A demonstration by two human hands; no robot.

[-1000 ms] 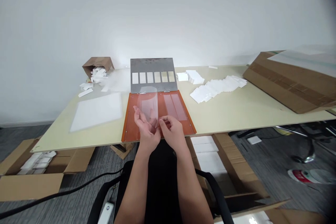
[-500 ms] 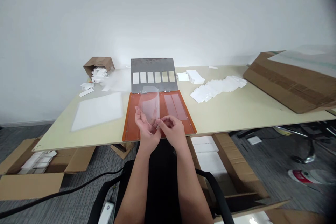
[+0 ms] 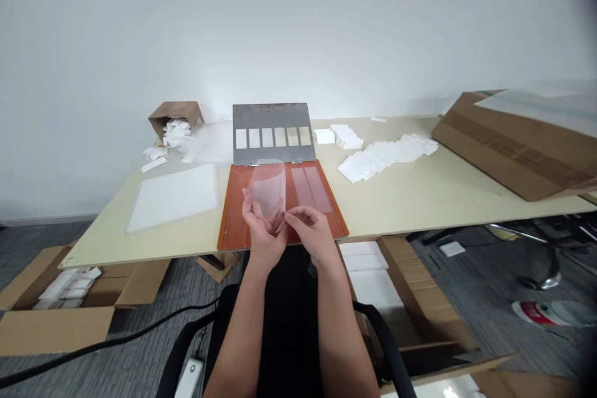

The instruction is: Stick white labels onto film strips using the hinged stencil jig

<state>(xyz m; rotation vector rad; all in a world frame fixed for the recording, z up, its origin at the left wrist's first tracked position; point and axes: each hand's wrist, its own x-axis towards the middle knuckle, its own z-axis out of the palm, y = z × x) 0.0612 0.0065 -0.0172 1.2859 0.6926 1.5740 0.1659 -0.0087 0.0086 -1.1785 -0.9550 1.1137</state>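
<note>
A clear, thin plastic sheet (image 3: pixel 269 185) is held tilted up over the orange base plate. My left hand (image 3: pixel 263 224) grips it from below with the fingers curled behind it, seen through the film. At the sheet's lower right corner, my right hand (image 3: pixel 310 228) is closed in a pinch of thumb and forefinger. The orange plate (image 3: pixel 239 233) lies at the table's front edge; translucent strips (image 3: pixel 311 189) rest on its right part. Hinged to its back is a raised grey panel (image 3: pixel 273 115) with a row of pale rectangular openings.
Fanned white cards (image 3: pixel 387 157) and stacked white cards (image 3: pixel 346 136) lie to the right. Translucent sheets (image 3: pixel 173 197) are on the left, near a small carton (image 3: pixel 180 111) of white scraps. A large carton (image 3: pixel 508 149) stands at far right. Open boxes (image 3: pixel 413 286) sit below the table.
The plastic sheet has tipped slightly lower and shifted a little to the right. Both hands have moved slightly right with it, the right hand still pinching at its corner.
</note>
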